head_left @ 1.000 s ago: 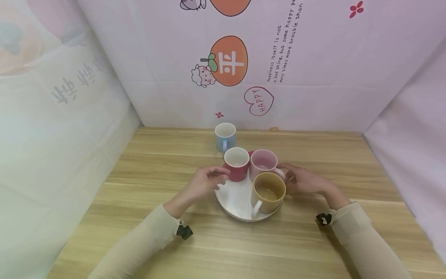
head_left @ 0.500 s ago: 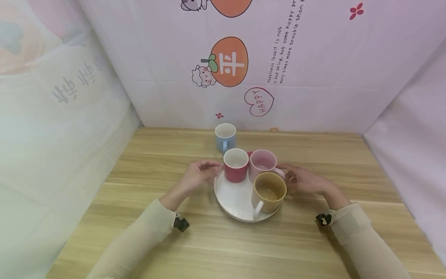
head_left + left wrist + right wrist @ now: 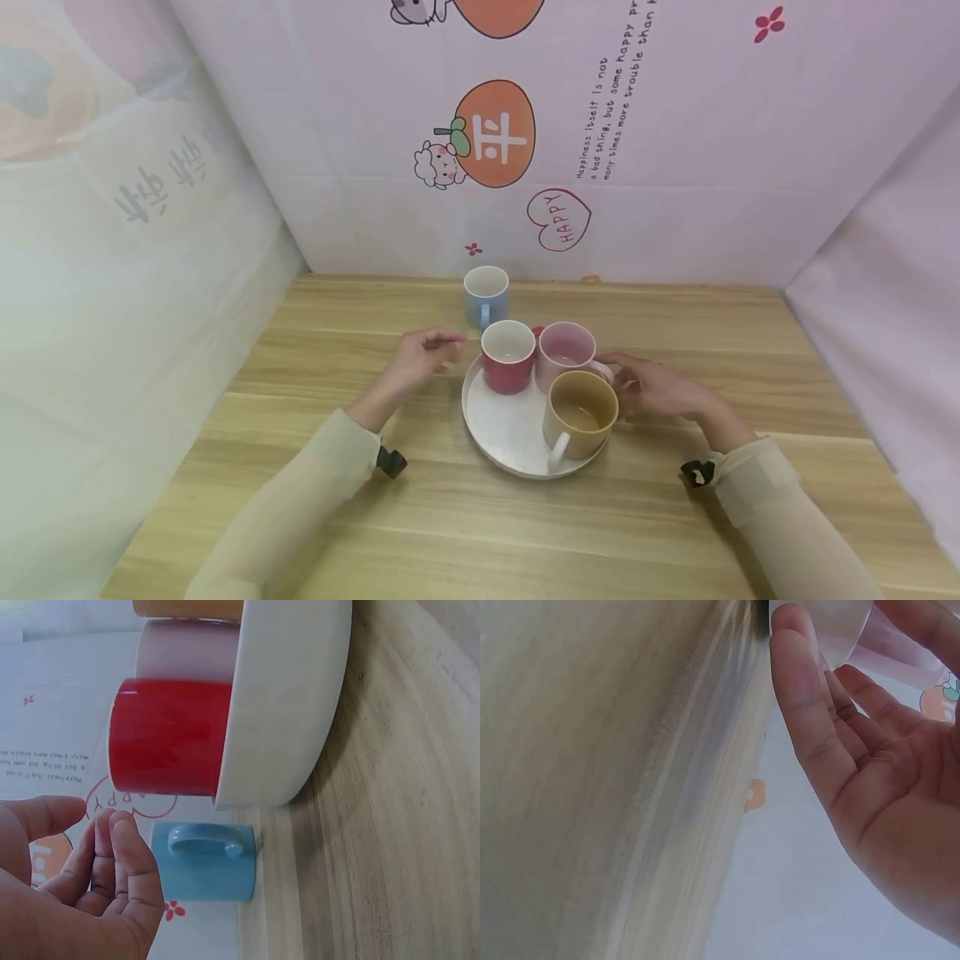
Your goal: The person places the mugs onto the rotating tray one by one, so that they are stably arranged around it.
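My left hand hovers left of the white round tray, its fingers loosely bent with nothing between them. On the tray stand a red mug with a white inside, a pink mug and a larger yellow mug with a white handle. The left wrist view shows thumb and fingertips apart, near the red mug and a light blue mug. At the tray's right edge is my right hand, fingers extended by the tray's side near the pink mug's handle.
The light blue mug stands upright on the wooden table, just behind the tray. A printed white cloth hangs at the table's back edge, with pale cloths along both sides.
My left hand has drawn back from beside the red mug, leftward and away from me, off the tray's rim. The right hand stays in place; the mugs keep their places on the tray.
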Tool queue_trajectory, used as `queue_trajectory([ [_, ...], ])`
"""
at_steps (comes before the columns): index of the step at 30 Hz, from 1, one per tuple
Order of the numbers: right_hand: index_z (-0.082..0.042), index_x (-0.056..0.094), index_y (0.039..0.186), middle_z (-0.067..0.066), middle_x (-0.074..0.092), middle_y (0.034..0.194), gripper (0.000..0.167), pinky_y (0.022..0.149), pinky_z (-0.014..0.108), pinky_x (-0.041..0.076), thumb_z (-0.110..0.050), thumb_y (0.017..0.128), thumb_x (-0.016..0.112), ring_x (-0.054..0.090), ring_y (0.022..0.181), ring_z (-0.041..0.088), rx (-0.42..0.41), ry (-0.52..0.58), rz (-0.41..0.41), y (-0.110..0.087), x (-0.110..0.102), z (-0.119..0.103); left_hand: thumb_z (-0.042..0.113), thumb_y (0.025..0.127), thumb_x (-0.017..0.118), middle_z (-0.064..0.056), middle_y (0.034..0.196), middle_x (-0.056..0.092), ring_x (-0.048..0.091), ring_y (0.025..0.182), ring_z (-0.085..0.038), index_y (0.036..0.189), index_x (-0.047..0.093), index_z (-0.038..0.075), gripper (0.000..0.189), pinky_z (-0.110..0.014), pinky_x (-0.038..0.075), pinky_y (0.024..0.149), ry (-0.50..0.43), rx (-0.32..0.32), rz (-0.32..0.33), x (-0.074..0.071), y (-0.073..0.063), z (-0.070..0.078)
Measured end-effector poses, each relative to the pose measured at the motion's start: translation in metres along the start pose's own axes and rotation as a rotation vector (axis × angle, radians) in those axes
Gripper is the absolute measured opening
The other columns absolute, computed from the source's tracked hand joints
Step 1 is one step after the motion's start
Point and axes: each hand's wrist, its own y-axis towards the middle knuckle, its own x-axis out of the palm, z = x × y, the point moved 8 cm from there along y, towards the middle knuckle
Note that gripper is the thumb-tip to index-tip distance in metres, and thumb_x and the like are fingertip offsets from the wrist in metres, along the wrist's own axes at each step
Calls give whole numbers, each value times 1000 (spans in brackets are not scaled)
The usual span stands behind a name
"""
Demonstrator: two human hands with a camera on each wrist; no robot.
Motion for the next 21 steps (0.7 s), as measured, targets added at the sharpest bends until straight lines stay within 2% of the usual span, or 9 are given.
queue_trajectory([
  [7, -14, 39, 150, 14, 66, 121, 78, 88, 40, 56, -6, 82, 76, 66, 106, 24, 9, -9, 2, 0, 0, 1, 17, 97, 62, -27, 126, 65, 68, 100, -24, 126, 65, -1, 34, -45, 58, 93, -27, -16, 39, -3, 19, -8],
  [10, -16, 39, 150, 14, 64, 126, 78, 89, 39, 56, -8, 82, 77, 65, 108, 25, 14, -19, 5, 0, 0, 1, 14, 97, 61, -28, 126, 64, 68, 104, -30, 129, 63, -2, 36, -46, 57, 94, -36, -29, 53, -4, 26, -11],
  [15, -15, 39, 150, 14, 65, 124, 76, 88, 38, 55, -11, 84, 77, 65, 108, 25, 13, -21, 0, -1, 1, 0, 16, 97, 63, -22, 127, 66, 65, 114, -38, 129, 63, 0, 36, -49, 56, 96, -28, -42, 58, -5, 36, -17],
  [21, -15, 39, 150, 12, 67, 119, 76, 87, 37, 55, -13, 84, 77, 65, 106, 24, 22, -19, 3, -2, 1, 0, 21, 95, 67, -14, 124, 69, 68, 111, -32, 128, 65, 3, 38, -46, 57, 96, -5, -52, 70, -3, 49, -22],
])
